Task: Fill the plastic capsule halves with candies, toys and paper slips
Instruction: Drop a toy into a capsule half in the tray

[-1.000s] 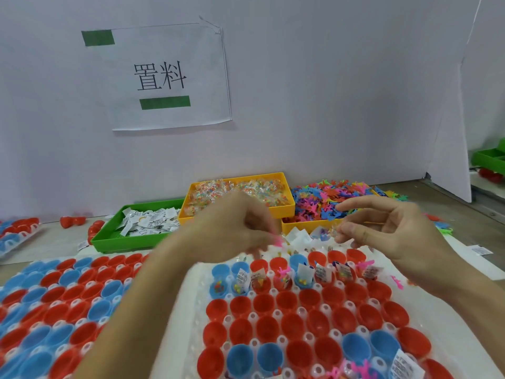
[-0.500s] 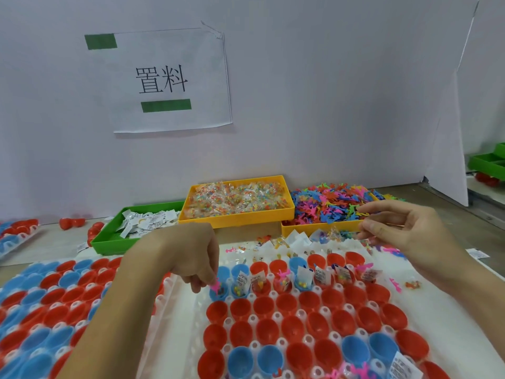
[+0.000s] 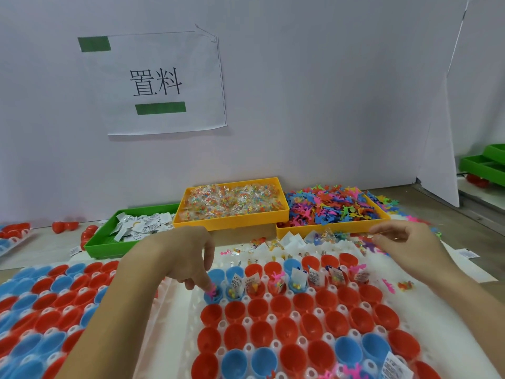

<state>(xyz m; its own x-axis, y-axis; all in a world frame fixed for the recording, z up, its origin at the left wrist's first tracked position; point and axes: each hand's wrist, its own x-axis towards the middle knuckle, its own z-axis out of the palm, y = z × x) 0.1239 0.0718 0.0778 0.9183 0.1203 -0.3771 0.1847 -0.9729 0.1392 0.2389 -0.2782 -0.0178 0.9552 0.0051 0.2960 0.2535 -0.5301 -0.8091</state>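
Note:
A white tray holds rows of red and blue capsule halves. The halves in the second row from the back carry candies, paper slips and toys; the rows nearer me look empty. My left hand reaches down at the left end of that row, and its fingertips pinch a pink toy that sits in a blue half. My right hand hovers over the tray's back right corner with thumb and fingertips brought together. Whether it holds anything is not visible.
At the back stand a green tray of paper slips, a yellow tray of candies and a yellow tray heaped with coloured toys. Loose slips and candies lie behind the capsules. A second capsule tray lies at the left.
My left hand came from the middle of the tray down to the left end of the filled row with the pink toy. My right hand drifted right and back, toward the toy tray.

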